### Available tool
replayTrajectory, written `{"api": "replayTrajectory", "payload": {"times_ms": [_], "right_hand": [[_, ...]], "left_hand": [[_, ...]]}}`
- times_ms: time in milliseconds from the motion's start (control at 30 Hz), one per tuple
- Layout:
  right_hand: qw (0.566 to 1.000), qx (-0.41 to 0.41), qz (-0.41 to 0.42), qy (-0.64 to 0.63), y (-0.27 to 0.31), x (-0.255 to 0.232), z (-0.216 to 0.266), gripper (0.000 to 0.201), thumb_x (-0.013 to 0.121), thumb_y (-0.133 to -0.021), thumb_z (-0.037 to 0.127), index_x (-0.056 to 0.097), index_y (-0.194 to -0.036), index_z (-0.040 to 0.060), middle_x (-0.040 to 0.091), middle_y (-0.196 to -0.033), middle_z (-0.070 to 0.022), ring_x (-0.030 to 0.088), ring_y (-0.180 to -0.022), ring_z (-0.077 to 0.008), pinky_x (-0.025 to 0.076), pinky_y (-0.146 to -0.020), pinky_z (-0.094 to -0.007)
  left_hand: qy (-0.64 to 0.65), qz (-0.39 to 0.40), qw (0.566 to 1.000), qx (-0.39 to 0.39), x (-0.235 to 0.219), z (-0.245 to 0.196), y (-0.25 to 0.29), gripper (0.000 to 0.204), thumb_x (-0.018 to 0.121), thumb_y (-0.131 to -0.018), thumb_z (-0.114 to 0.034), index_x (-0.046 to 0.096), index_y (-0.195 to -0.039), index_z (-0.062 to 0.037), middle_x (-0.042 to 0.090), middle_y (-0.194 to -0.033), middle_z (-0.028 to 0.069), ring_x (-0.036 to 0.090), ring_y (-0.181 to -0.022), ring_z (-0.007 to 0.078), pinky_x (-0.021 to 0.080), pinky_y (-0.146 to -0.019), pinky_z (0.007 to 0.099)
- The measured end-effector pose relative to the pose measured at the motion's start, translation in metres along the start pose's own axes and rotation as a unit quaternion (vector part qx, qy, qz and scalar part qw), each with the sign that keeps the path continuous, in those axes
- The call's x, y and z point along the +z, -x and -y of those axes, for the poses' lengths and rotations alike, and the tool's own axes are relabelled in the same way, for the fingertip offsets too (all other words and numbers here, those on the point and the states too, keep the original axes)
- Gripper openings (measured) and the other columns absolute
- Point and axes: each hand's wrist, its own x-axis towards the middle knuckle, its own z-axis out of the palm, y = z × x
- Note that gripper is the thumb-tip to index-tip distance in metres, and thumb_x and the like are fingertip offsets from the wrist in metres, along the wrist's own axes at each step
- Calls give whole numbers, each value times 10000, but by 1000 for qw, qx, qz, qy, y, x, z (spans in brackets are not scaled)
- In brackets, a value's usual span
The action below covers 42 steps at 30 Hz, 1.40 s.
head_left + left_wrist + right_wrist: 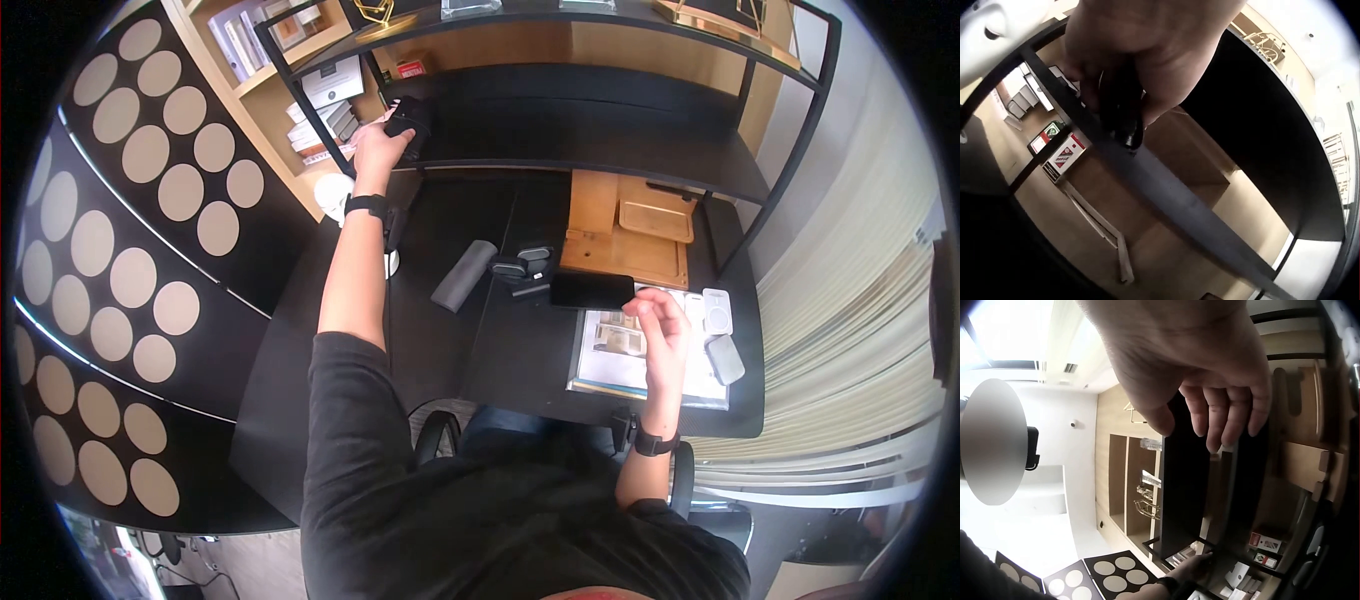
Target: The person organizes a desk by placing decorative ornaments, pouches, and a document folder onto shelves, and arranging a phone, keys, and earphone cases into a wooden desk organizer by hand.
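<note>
My left hand [378, 150] reaches to the left end of the black shelf [580, 125] and grips a dark object. In the left wrist view, that black object [1124, 115] shows between thumb and fingers, with a shiny rounded end; I cannot tell its kind. My right hand [660, 325] hovers over the right part of the desk, fingers loosely bent with nothing between them. The right wrist view shows those fingers [1216, 419] hanging apart from the thumb. A black, phone-like slab [592, 291] lies just left of the right fingertips.
On the black desk [450, 350] lie a grey oblong case [465, 275], small black items [510, 268], a wooden tray [655, 220], papers [655, 375] and a white rounded block [725, 358]. The shelf's metal post [310, 105] stands beside the left hand. Books [325, 125] fill a bookcase behind it.
</note>
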Motion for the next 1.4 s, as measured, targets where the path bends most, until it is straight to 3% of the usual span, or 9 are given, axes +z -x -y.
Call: {"api": "replayTrajectory", "payload": {"times_ms": [100,200,300,367,433,600,933,1233,1400], "right_hand": [[1000,-1,-2,2,1,3,1,170,653,-985,80,654,-1136,2,706,-947,-51,683,-931,-139,521,-877,-276],[1000,3,11,12,1,8,2,173,655,-985,86,652,-1136,1,705,-948,-50,682,-932,-138,520,-877,-276],[1000,5,12,12,3,11,-1,176,658,-985,89,650,-1138,2,705,-950,-48,678,-938,-133,518,-881,-273],[1000,8,15,12,3,14,-4,179,663,-982,86,649,-1141,4,707,-954,-46,674,-941,-125,513,-874,-266],[1000,15,11,-4,4,21,-5,184,668,-974,73,648,-1144,4,710,-957,-47,670,-939,-115,507,-864,-258],[999,13,43,12,10,33,-8,182,673,-960,58,648,-1128,-8,711,-951,-49,668,-917,-102,509,-840,-246],[996,11,75,41,12,55,-10,179,679,-954,70,654,-1115,-3,716,-949,-45,677,-907,-102,522,-834,-251],[987,5,122,107,6,90,-36,163,709,-942,98,671,-1079,18,723,-908,-26,668,-854,-78,511,-781,-238],[969,50,212,115,-7,137,-72,279,748,-929,162,656,-1136,1,725,-894,-30,656,-813,-64,516,-733,-238]], "left_hand": [[-84,0,995,-61,-13,-27,24,524,799,-792,-391,738,-1149,-12,730,-1092,230,699,-1059,363,532,-933,441],[-127,-110,985,36,1,-12,28,448,774,-828,-368,744,-1139,-48,726,-1044,210,684,-1034,373,530,-916,471],[-18,-319,917,239,-6,-24,69,262,719,-879,-305,705,-943,-51,665,-850,164,664,-856,369,529,-772,485],[34,-178,963,197,-6,-25,107,277,730,-858,-304,675,-937,-44,673,-852,148,668,-817,358,526,-722,462],[-14,51,994,97,-11,-31,144,372,767,-812,-358,676,-995,-48,686,-860,150,684,-812,344,532,-705,426],[-69,313,944,84,15,8,203,824,868,-656,-489,613,-1269,-1,700,-1154,267,669,-1117,414,523,-965,437],[-62,320,943,65,32,43,244,964,886,-629,-435,494,-1422,-51,640,-1250,254,637,-1165,399,512,-1004,437],[35,315,948,-23,9,32,246,896,805,-625,-312,491,-1428,-66,732,-1016,235,693,-1043,418,531,-946,441],[250,332,901,-121,-2,46,242,832,815,-705,-315,497,-1430,-58,745,-834,151,737,-814,230,550,-768,334]]}}
